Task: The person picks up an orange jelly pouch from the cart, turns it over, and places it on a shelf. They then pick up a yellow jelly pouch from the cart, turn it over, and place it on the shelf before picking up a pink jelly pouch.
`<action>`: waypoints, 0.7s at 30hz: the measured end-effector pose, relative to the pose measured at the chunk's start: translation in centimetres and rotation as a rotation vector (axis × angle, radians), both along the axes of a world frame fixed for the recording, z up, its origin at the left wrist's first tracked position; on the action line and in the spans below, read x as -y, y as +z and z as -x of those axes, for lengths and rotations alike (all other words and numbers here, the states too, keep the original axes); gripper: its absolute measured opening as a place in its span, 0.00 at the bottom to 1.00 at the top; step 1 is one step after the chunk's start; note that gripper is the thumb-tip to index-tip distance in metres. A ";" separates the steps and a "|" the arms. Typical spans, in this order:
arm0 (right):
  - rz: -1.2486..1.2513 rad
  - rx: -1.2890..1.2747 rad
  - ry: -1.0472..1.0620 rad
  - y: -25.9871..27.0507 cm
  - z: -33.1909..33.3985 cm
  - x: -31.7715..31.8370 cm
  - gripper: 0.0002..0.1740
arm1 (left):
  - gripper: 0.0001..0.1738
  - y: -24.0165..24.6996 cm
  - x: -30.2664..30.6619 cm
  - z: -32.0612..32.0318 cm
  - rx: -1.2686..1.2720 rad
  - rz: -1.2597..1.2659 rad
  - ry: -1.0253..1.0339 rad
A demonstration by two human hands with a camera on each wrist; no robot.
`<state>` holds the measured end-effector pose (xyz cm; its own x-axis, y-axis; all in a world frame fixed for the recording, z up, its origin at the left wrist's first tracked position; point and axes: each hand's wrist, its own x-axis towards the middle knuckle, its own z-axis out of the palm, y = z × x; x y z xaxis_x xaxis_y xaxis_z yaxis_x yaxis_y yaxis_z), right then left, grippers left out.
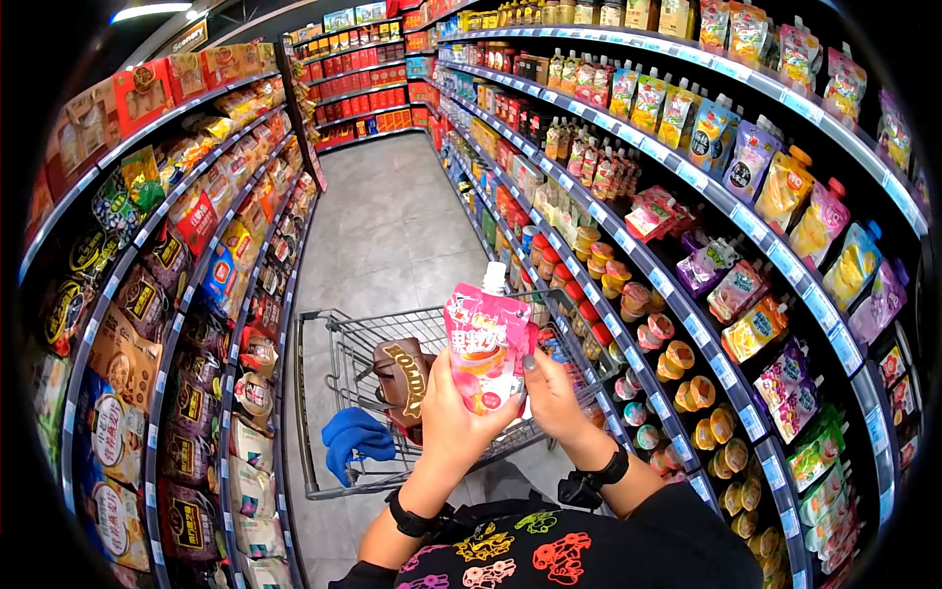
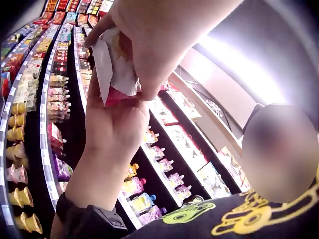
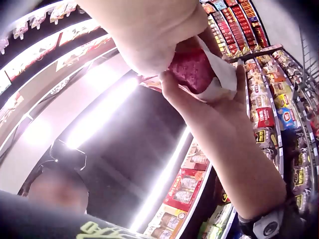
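A: How many do you count?
B: One pink drink pouch [image 1: 487, 348] with one white cap [image 1: 495, 278], two hands, two black wristbands [image 1: 404, 515] and one cart [image 1: 304, 412]. In the cart, one brown bag [image 1: 394, 365]; at its near left corner, one blue cloth-like thing [image 1: 358, 440]. On the right-hand shelf, four big pouches [image 1: 822, 222] with coloured caps stand in a row at the near end; the jelly cups [image 1: 721, 425] below run to too many to count
A: And the hands?
B: Both are closed around the pink drink pouch. The left hand [image 1: 463, 404] grips it from the left and below, the right hand [image 1: 555, 395] from the right, its thumb on the edge. They hold it upright, cap up, above the near part of the cart. A pink strip shows along that right edge; I can't tell if it's a fold or a second pack
A: Any writing?
B: The pouch front reads 果粒 in big white characters, with more beside them that I can't make out. The hanging sign [image 1: 189, 37] at upper left says "Scenery". The brown bag has large pale lettering, upside down, and I can't read it for certain
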<state>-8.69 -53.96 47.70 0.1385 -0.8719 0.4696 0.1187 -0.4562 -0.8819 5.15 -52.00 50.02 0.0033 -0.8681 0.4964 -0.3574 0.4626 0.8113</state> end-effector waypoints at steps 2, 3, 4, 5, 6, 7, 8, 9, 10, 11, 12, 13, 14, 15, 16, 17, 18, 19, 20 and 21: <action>0.007 0.034 0.002 0.1 -0.4 0.2 0.20 | 0.43 -0.2 -0.2 0.0 0.065 0.068 0.051; 0.010 0.050 0.003 0.2 -0.5 0.2 0.20 | 0.43 -0.3 -0.2 0.0 0.079 0.085 0.052; -0.024 0.106 0.030 0.2 -0.8 0.2 0.20 | 0.43 -0.3 -0.3 -0.1 0.093 0.102 0.052; -0.058 0.162 0.057 0.2 -1.0 0.2 0.20 | 0.43 -0.3 -0.4 -0.2 0.108 0.118 0.053; -0.092 0.218 0.085 0.2 -1.2 0.3 0.20 | 0.43 -0.2 -0.4 -0.3 0.122 0.122 0.047; -0.125 0.268 0.078 -0.1 -1.2 0.5 0.20 | 0.42 0.0 -0.6 -0.3 0.136 0.127 0.042; -0.160 0.317 0.072 -0.7 -1.3 0.8 0.20 | 0.41 0.1 -0.6 -0.4 0.149 0.130 0.038; -0.195 0.365 0.066 -0.9 -1.4 1.0 0.20 | 0.41 0.0 -0.6 -0.6 0.120 0.117 0.027; -0.205 0.415 0.061 -0.6 -1.5 1.1 0.19 | 0.40 -0.1 -0.6 -0.8 0.092 0.102 0.016; -0.238 0.454 0.091 -0.5 -1.5 1.2 0.19 | 0.39 -0.2 -0.5 -1.0 0.063 0.086 0.005; -0.271 0.492 0.120 -0.4 -1.4 1.2 0.19 | 0.35 -0.5 0.0 -1.6 0.061 0.133 -0.017; -0.304 0.530 0.151 -0.3 -1.3 1.3 0.19 | 0.33 -0.5 0.0 -2.1 -0.007 0.045 -0.043; -0.347 0.544 0.175 -0.3 -1.1 1.5 0.18 | 0.31 -0.3 -0.1 -2.6 -0.075 -0.042 -0.067; -0.357 0.544 0.198 -0.5 -1.0 1.7 0.18 | 0.29 -0.1 -0.1 -2.9 -0.145 -0.128 -0.091; -0.369 0.542 0.221 -1.0 -0.9 1.9 0.18 | 0.20 0.3 -0.2 -3.0 -0.175 -0.031 -0.064; -0.383 0.539 0.243 -1.3 -0.9 2.0 0.19 | 0.18 0.4 -0.1 -3.4 -0.084 -0.041 -0.057; -0.379 0.541 0.258 -1.3 -1.0 2.0 0.19 | 0.15 0.5 0.0 -4.1 0.006 -0.052 -0.050; -0.372 0.519 0.259 -1.3 -1.2 2.0 0.19 | 0.14 0.8 0.0 -4.5 0.096 -0.063 -0.043; -0.365 0.498 0.261 -1.3 -1.3 2.0 0.19 | 0.10 1.7 -0.2 -4.8 0.187 -0.096 -0.040; -0.357 0.477 0.263 -1.3 -1.4 2.1 0.20 | 0.10 1.6 0.0 -4.9 0.161 0.015 -0.035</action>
<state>-7.25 -56.01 46.36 0.2165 -0.9511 0.2202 0.6022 -0.0474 -0.7969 10.08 -52.05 51.65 -0.1072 -0.8586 0.5013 -0.4659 0.4888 0.7376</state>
